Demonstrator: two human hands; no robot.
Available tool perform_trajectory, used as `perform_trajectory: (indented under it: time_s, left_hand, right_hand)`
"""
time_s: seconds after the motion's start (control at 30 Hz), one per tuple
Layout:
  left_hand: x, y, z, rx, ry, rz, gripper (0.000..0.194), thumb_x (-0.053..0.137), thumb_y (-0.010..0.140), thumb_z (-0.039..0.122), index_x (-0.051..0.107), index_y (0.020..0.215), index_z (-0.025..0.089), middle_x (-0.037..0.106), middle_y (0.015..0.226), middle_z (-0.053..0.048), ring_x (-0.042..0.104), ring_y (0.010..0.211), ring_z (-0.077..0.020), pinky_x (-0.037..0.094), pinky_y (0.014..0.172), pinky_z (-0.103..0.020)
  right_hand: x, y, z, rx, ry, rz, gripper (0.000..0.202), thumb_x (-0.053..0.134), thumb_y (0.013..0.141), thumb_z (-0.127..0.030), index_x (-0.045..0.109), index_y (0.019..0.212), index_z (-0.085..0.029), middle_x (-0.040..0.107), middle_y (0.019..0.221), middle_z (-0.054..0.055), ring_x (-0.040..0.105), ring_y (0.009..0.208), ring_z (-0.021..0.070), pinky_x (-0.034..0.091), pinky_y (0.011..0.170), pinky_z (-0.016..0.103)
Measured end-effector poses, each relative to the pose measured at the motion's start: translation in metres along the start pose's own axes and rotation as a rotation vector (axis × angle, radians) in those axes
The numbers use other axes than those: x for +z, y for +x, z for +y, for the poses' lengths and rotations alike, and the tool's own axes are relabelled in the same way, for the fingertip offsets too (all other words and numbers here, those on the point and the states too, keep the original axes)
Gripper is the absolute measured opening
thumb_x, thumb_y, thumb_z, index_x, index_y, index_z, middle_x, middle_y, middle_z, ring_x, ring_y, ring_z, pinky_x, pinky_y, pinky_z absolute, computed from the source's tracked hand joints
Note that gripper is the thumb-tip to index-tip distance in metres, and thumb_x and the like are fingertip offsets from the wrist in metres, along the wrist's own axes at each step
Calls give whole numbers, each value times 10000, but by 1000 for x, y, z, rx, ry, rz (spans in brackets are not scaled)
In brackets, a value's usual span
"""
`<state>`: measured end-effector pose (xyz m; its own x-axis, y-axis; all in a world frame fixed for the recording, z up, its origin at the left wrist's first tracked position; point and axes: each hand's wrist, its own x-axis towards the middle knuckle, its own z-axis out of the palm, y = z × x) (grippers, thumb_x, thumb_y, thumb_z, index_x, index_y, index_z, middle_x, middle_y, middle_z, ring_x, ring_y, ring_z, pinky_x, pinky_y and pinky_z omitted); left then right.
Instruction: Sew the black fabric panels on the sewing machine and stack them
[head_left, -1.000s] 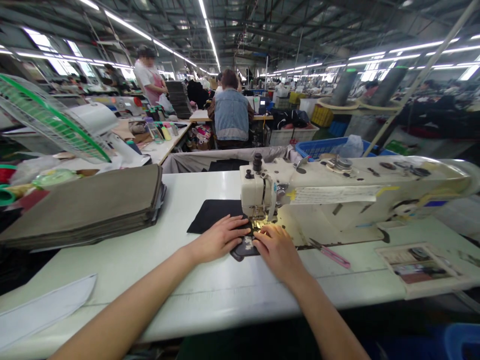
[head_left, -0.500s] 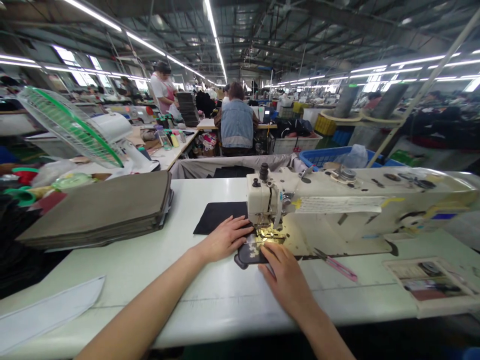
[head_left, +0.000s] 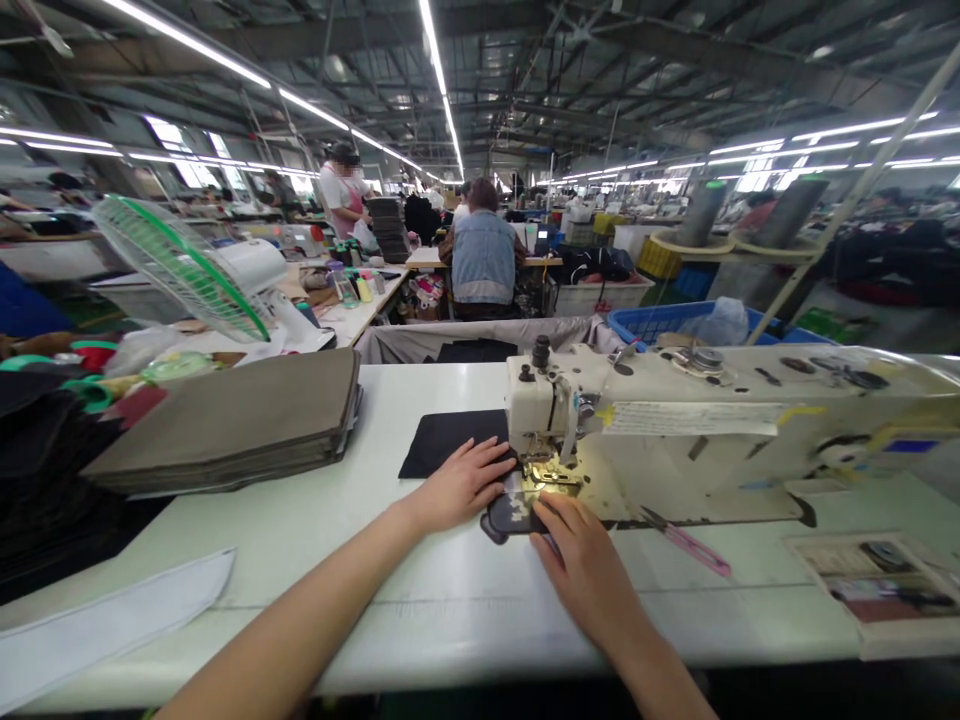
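A dark fabric piece [head_left: 442, 440] lies flat on the table, its right end running in beside the head of the sewing machine [head_left: 637, 400]. My left hand [head_left: 463, 488] rests palm down on its near right part, fingers stretched toward the needle area. Under the machine head, the brass-coloured plate [head_left: 555, 478] is lit by a yellow glow. My right hand [head_left: 589, 560] is at the front edge of the machine bed, fingertips touching it just before the plate, thumb apart from the fingers. To its right lie pink-handled thread snips [head_left: 694, 545].
On the left is a stack of grey-brown panels [head_left: 232, 420], with a green-rimmed fan [head_left: 187, 265] behind. A white strip [head_left: 120, 625] lies at the front left. At right sits a small parts tray [head_left: 877, 580]. Beyond the table are a blue basket [head_left: 660, 320] and a seated person [head_left: 484, 255].
The whole view has shifted, so the scene sits slightly further right and lower. Relative to the machine, both hands and the dark fabric look almost unmoved.
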<state>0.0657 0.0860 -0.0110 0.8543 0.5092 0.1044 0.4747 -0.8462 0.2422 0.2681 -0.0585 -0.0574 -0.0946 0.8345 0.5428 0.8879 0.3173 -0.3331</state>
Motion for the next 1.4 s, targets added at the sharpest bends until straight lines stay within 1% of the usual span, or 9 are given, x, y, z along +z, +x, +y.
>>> perform_trajectory:
  time_s: [0.17, 0.3, 0.47, 0.6, 0.77, 0.97, 1.17, 1.3, 1.4]
  left_hand:
    - [-5, -19, 14, -39, 87, 83, 368, 492, 1003, 303, 591, 1348, 219, 553, 1437, -130, 507, 1333, -298, 393, 1098, -504]
    - [-8, -25, 25, -312, 184, 115, 320, 539, 959, 296, 633, 1229, 152, 659, 1142, -146, 640, 1044, -287, 522, 891, -415]
    - [-16, -27, 15, -380, 240, 85, 569, 637, 909, 402, 513, 1407, 156, 471, 1492, -186, 457, 1353, -347, 400, 1084, -487]
    - [-58, -47, -5, -550, 332, 120, 315, 495, 963, 213, 654, 1230, 158, 677, 1168, -136, 626, 1096, -257, 479, 953, -362]
    - [-128, -95, -44, -806, 426, 184, 325, 424, 909, 117, 728, 793, 129, 678, 915, -161, 650, 945, -295, 489, 842, -381]
    - [-138, -105, -77, -825, 322, 166, 210, 535, 754, 72, 666, 622, 170, 689, 832, -114, 670, 869, -255, 478, 813, -319]
    - [-140, -111, -90, -858, 144, 347, 70, 608, 676, 173, 623, 609, 182, 663, 687, -50, 651, 710, -218, 471, 692, -279]
    - [-154, -126, -96, -927, 51, 595, 215, 440, 780, 278, 601, 683, 173, 600, 601, -12, 562, 552, -165, 421, 548, -254]
    - [-159, -126, -87, -901, 30, 750, 187, 397, 768, 276, 545, 700, 185, 629, 716, -35, 576, 638, -167, 447, 607, -262]
  right_hand:
    - [1, -14, 5, -12, -68, 74, 258, 496, 989, -254, 634, 1200, -201, 680, 1210, 115, 641, 1118, 282, 549, 944, 465]
    - [3, -17, 10, -38, -94, 104, 257, 462, 1008, -278, 634, 1182, -200, 690, 1184, 114, 653, 1082, 273, 543, 924, 445]
    - [5, -17, 14, -75, -121, 94, 292, 433, 1027, -320, 630, 1182, -171, 695, 1170, 123, 653, 1073, 269, 527, 924, 431]
    - [8, -19, 19, -126, -123, 134, 334, 409, 1036, -372, 637, 1168, -167, 710, 1147, 123, 667, 1039, 267, 517, 912, 426]
    - [11, -19, 23, -153, -111, 152, 355, 402, 1035, -416, 646, 1152, -186, 719, 1138, 114, 673, 1028, 267, 516, 897, 416]
    - [9, -19, 22, -138, -107, 154, 367, 398, 1034, -421, 654, 1145, -182, 717, 1147, 108, 672, 1040, 259, 517, 913, 410]
    - [9, -20, 21, -139, -108, 162, 374, 397, 1035, -436, 650, 1154, -188, 720, 1147, 102, 678, 1045, 249, 529, 912, 402]
    - [11, -20, 23, -136, -96, 167, 357, 417, 1028, -425, 658, 1148, -192, 724, 1139, 100, 682, 1036, 256, 546, 895, 412]
    - [11, -18, 22, -113, -80, 160, 327, 439, 1020, -399, 664, 1136, -192, 726, 1129, 102, 687, 1025, 267, 560, 879, 430]
